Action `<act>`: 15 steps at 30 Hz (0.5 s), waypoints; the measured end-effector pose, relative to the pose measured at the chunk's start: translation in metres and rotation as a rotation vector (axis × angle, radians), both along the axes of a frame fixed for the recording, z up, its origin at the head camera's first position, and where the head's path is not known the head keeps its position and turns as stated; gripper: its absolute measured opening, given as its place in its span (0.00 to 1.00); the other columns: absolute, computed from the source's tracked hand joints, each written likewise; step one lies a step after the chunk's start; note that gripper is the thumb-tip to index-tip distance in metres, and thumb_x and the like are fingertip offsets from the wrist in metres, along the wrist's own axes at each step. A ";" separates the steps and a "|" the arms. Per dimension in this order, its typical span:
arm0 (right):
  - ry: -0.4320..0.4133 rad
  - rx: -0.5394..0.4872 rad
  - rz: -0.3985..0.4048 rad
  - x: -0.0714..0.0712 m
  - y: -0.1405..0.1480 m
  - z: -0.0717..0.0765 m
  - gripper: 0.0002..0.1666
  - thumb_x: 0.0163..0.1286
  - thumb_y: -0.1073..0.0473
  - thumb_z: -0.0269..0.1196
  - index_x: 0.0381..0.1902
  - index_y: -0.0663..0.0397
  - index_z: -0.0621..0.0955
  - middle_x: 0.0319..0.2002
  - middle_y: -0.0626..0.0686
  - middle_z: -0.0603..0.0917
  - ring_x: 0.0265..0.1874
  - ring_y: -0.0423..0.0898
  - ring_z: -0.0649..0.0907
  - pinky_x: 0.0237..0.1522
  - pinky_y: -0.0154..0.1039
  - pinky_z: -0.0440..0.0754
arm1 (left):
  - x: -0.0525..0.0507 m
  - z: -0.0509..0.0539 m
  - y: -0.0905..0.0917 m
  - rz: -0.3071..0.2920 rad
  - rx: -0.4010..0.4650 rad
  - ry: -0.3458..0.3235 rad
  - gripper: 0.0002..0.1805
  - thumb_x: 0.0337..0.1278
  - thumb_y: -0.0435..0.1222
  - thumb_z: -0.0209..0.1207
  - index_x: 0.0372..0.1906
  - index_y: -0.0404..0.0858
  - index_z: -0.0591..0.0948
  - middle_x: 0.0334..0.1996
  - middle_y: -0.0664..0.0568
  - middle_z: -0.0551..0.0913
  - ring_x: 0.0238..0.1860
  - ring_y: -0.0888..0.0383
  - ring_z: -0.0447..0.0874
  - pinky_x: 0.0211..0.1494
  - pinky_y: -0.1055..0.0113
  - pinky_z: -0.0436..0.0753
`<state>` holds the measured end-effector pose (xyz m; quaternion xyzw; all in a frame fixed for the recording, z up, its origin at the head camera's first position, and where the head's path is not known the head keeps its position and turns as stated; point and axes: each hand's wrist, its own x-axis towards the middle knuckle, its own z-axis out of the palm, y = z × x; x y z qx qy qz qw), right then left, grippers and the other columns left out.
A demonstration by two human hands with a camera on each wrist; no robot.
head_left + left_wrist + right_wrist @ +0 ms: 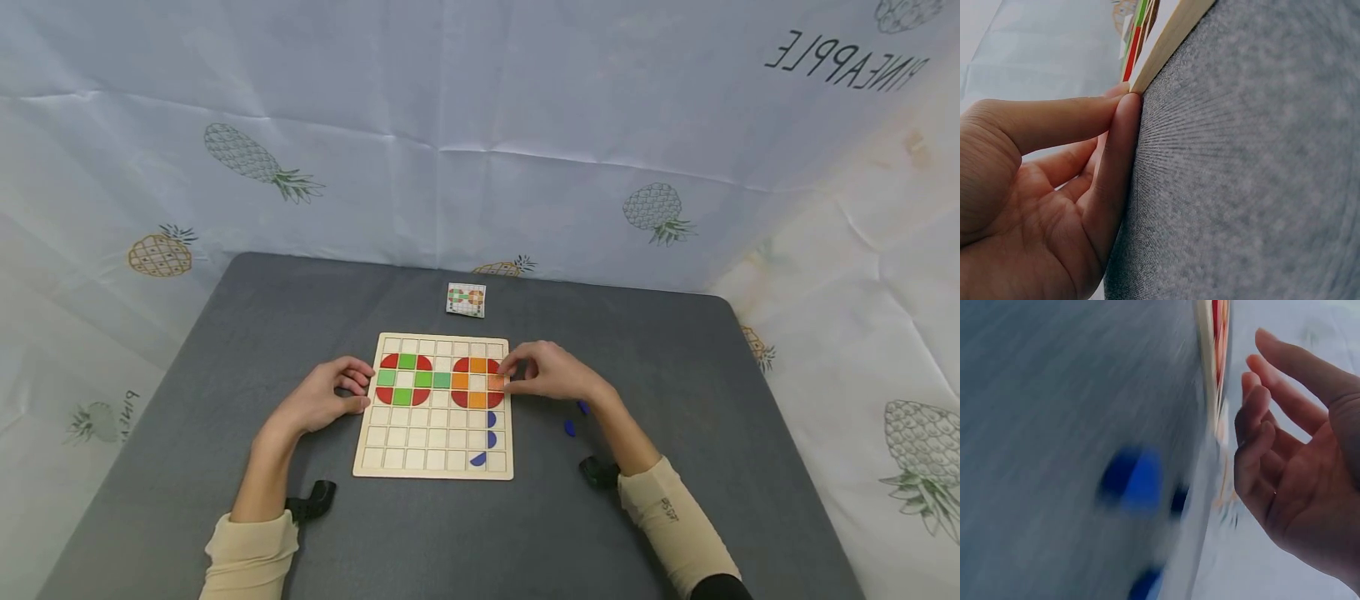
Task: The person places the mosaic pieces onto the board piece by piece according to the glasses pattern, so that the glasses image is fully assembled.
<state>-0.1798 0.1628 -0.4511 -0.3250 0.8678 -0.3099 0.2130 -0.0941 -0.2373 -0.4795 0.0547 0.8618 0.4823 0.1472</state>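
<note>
A light wooden grid board [394, 458] lies flat on the table. My left hand [322, 396] holds its left edge; in the left wrist view the thumb and fingertips meet at the board's pale edge [1163, 59]. On the board, green squares [423, 379] and orange squares [477, 365] sit between red rounded corner pieces [388, 361]. Blue half-round pieces [491, 439] lie in its lower right cells. Over the right edge, by an orange square [496, 382], is my right hand [551, 371], its fingers loosely bent. Nothing shows between them in the right wrist view.
Behind the board a small pattern card [466, 300] lies on the grey table [300, 308]. More blue pieces [570, 427] rest right of the board, near the right forearm, blurred in the right wrist view. A pineapple-print cloth [450, 200] hangs behind the table.
</note>
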 end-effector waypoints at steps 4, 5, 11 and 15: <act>-0.019 0.026 -0.045 0.003 0.034 -0.001 0.18 0.71 0.55 0.76 0.56 0.52 0.90 0.51 0.54 0.90 0.32 0.39 0.81 0.37 0.34 0.81 | 0.000 0.000 0.000 0.001 -0.003 0.002 0.23 0.65 0.27 0.71 0.61 0.27 0.79 0.49 0.38 0.82 0.46 0.53 0.81 0.46 0.72 0.81; -0.027 0.032 -0.056 0.003 0.041 -0.002 0.18 0.71 0.56 0.76 0.56 0.53 0.90 0.51 0.55 0.90 0.32 0.39 0.81 0.36 0.35 0.81 | 0.000 0.000 0.000 0.002 -0.003 0.001 0.23 0.65 0.27 0.71 0.61 0.27 0.79 0.49 0.38 0.82 0.46 0.53 0.81 0.46 0.72 0.81; -0.069 0.057 -0.103 0.002 0.075 -0.008 0.20 0.69 0.61 0.76 0.58 0.55 0.88 0.52 0.57 0.89 0.31 0.40 0.80 0.33 0.34 0.79 | 0.001 0.000 0.000 0.006 -0.007 -0.007 0.23 0.65 0.27 0.71 0.62 0.27 0.79 0.49 0.39 0.82 0.46 0.54 0.81 0.47 0.72 0.81; -0.075 0.059 -0.115 -0.001 0.085 -0.009 0.19 0.69 0.62 0.77 0.57 0.55 0.89 0.53 0.58 0.90 0.33 0.40 0.81 0.35 0.34 0.80 | 0.001 0.000 0.001 0.006 -0.004 -0.007 0.23 0.65 0.28 0.71 0.62 0.28 0.79 0.50 0.39 0.82 0.46 0.54 0.81 0.47 0.72 0.81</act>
